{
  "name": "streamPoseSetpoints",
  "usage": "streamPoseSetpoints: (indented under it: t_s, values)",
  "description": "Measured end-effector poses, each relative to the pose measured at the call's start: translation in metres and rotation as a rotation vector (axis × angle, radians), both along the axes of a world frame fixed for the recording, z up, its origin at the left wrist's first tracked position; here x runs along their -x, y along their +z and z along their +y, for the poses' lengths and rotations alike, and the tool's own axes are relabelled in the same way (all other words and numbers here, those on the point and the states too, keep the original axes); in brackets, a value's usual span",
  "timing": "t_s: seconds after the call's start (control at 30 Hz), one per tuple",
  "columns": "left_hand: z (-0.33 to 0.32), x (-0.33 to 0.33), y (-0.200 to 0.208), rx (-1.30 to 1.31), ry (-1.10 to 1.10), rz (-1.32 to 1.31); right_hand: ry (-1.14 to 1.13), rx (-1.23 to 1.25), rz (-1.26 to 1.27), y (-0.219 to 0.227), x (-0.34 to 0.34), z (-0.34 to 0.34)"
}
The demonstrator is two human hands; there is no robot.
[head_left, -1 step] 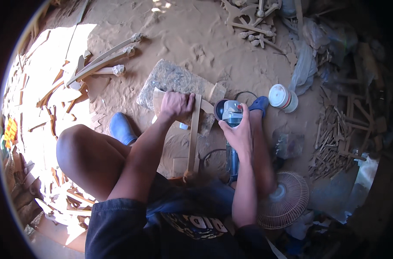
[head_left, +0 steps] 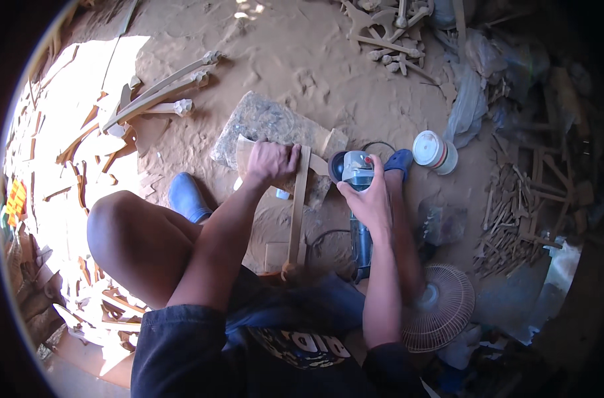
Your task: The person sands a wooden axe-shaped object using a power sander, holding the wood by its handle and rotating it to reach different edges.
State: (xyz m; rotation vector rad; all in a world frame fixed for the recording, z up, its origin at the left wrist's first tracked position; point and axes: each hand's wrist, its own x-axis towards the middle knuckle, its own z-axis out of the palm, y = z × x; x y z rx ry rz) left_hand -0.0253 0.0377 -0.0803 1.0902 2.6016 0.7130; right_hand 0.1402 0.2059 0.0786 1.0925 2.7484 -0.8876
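- By the fingers of the left hand [head_left: 272,161], the wood piece [head_left: 318,166] is gripped from above; their undersides are hidden.
- By the fingers of the right hand [head_left: 370,205], the grinder [head_left: 358,170] is clasped just behind its head, one finger lying alongside the red button; the far side of the grip cannot be seen.
- The wood piece is held over the block [head_left: 252,119], its narrow end pointed at the disc [head_left: 336,167]. Whether the two are touching cannot be told for certain.
- A long strip [head_left: 299,205] is seen just beside the left hand, running toward the lap; whether it is joined to the wood piece cannot be told.
- For clean shaping, the wood piece should be pressed firmly on the block, and the disc brought on lightly and moved evenly, so that no flat or burn is left.
- The left fingers should be placed well back from the disc, as a kick could be given by a caught edge.
- The cord [head_left: 325,233] and the right shoe [head_left: 398,161] are placed near the grinder; both should be minded.
- Farther out, a tub [head_left: 435,151] and a fan [head_left: 438,308] are found on the right.
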Motion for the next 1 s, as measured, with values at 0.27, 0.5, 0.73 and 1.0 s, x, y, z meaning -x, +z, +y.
streamPoseSetpoints:
  t_s: [0.27,0.5,0.73,1.0]
  values:
    - [-0.008,0.000,0.004,0.035,-0.001,0.014,0.210,-0.011,-0.285,0.041,0.077,0.000]
    - [-0.008,0.001,0.002,0.030,-0.003,-0.003,0.241,-0.022,-0.439,0.040,0.094,-0.012]
    - [-0.006,-0.001,0.002,0.025,-0.003,-0.010,0.250,-0.018,-0.392,0.030,0.092,-0.007]
    - [-0.009,-0.001,0.000,-0.025,0.014,-0.013,0.174,0.052,-0.420,0.026,0.073,0.015]
